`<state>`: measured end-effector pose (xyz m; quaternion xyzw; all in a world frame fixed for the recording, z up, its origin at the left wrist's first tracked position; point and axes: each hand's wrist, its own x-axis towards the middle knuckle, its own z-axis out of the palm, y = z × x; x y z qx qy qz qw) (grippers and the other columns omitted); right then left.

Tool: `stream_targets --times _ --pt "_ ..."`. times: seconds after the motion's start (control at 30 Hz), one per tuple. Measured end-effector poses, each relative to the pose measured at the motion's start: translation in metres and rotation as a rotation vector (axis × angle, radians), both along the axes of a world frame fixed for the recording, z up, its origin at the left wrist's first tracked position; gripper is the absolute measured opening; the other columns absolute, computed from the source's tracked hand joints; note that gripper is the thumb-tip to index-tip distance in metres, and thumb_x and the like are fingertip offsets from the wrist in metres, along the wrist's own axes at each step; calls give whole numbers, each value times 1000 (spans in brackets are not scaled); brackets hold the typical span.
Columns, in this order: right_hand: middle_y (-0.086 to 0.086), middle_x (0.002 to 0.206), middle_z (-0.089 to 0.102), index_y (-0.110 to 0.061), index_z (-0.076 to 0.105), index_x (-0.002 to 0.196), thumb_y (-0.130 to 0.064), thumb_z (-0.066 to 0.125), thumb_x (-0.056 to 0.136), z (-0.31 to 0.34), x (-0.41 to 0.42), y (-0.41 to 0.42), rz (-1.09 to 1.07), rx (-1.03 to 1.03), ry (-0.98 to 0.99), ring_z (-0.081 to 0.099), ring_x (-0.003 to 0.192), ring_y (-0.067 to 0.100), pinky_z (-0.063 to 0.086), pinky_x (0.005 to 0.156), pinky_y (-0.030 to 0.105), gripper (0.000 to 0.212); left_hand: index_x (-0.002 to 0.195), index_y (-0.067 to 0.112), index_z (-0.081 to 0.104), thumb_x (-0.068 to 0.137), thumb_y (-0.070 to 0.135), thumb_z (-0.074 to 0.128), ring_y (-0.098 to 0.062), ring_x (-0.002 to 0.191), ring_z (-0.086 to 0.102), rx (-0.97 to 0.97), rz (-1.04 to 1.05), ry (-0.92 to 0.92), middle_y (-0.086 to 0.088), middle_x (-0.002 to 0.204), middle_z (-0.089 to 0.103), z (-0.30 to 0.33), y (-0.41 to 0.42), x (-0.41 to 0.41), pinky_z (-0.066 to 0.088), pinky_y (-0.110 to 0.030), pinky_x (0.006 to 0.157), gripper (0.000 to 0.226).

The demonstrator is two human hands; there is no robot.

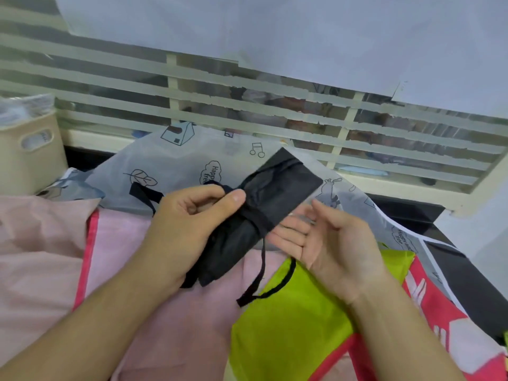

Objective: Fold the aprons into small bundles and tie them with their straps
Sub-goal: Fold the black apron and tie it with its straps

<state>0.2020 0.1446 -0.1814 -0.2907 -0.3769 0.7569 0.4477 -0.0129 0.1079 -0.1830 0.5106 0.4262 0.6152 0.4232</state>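
at the far left a beige plastic storage basket with a cut-out handle [30, 158] stood against the wall, with clear wrapped packets heaped on top. below it a pale pink fabric sheet [41, 237] spread across the counter, edged by a bright pink strip [87, 257]. behind that lay a light grey apron printed with leaves, houses and music notes [178, 166], a black strap [143, 193] looped over its near edge.

the left hand [189, 218] held the folded black apron bundle [264, 199] above the pink sheet, its grip clenched on the bunched cloth, thumb pressed on top. the bundle slanted up to the right, one black strap wrapped across its middle, and a thin black loose strap end [259, 273] dangled down to the lime green nylon apron [291, 320] lying underneath.

the right hand [327, 237] sat just beside the bundle's right edge, palm up, grip released, fingers straight and spread, grasping nothing. under that wrist lay a red and white printed fabric [428, 301], and past it a dark counter edge [406, 213].

across the back ran a window with cream horizontal frosted stripes [247, 105], blurred shapes behind the glass. sheets of white paper [302, 31] covered its upper part.
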Motion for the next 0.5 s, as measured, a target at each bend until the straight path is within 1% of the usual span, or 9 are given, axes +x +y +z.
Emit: stream_targets --times 0.03,0.1,0.17,0.23,0.27,0.33,0.37,0.43,0.5 --pt "25 108 72 7 65 122 -26 47 104 -1 -5 -1 97 41 12 67 110 46 42 115 60 42 73 0 66 86 31 77 -19 67 48 28 67 -41 -14 67 52 0 2 -2 40 -24 57 35" --pt "27 121 67 10 47 144 -23 53 101 -3 -14 -9 294 175 -20 56 122 51 31 119 66 54 71 0 63 90 28 75 -18 64 44 69 131 -11 -15 63 46 1 2 -2 37 -25 57 36" --pt "31 121 65 7 47 145 -18 56 98 -3 -21 -16 395 282 -112 60 115 49 44 107 61 55 70 3 65 93 25 74 -12 59 46 103 146 59 -5 57 51 1 1 -2 39 -22 55 33" --pt "27 107 69 5 54 140 -15 61 96 -4 -21 -20 416 298 -153 69 95 41 55 90 50 49 74 5 69 94 26 74 -13 61 55 122 145 104 -9 63 63 0 0 -2 45 -26 59 29" --pt "25 98 68 4 58 135 -18 64 95 -4 -20 -20 423 301 -164 68 89 39 55 88 51 46 76 5 71 94 27 74 -15 64 57 129 150 126 -14 68 66 -1 1 -2 46 -31 62 28" --pt "22 92 63 0 67 118 -27 73 92 -5 -19 -20 429 323 -236 66 86 37 51 90 57 39 78 6 72 94 29 75 -17 65 59 138 163 158 -15 70 67 -2 1 -2 47 -33 63 28" --pt "22 93 65 -1 70 112 -29 75 90 -6 -21 -21 417 322 -275 66 86 36 52 90 55 36 78 6 72 94 28 75 -16 64 59 142 171 169 -13 69 67 -2 0 -2 47 -31 62 27" --pt "26 96 69 3 72 106 -22 74 91 -9 -24 -20 377 296 -321 68 87 37 56 86 49 29 76 7 71 93 25 75 -12 61 56 158 181 179 -10 65 64 0 -2 -1 45 -26 59 26" --pt "27 89 68 4 70 95 -16 65 97 -8 -21 -18 384 279 -327 71 86 39 57 85 48 21 74 5 69 93 25 75 -12 61 51 154 165 154 -12 63 59 1 -2 0 42 -25 57 29"
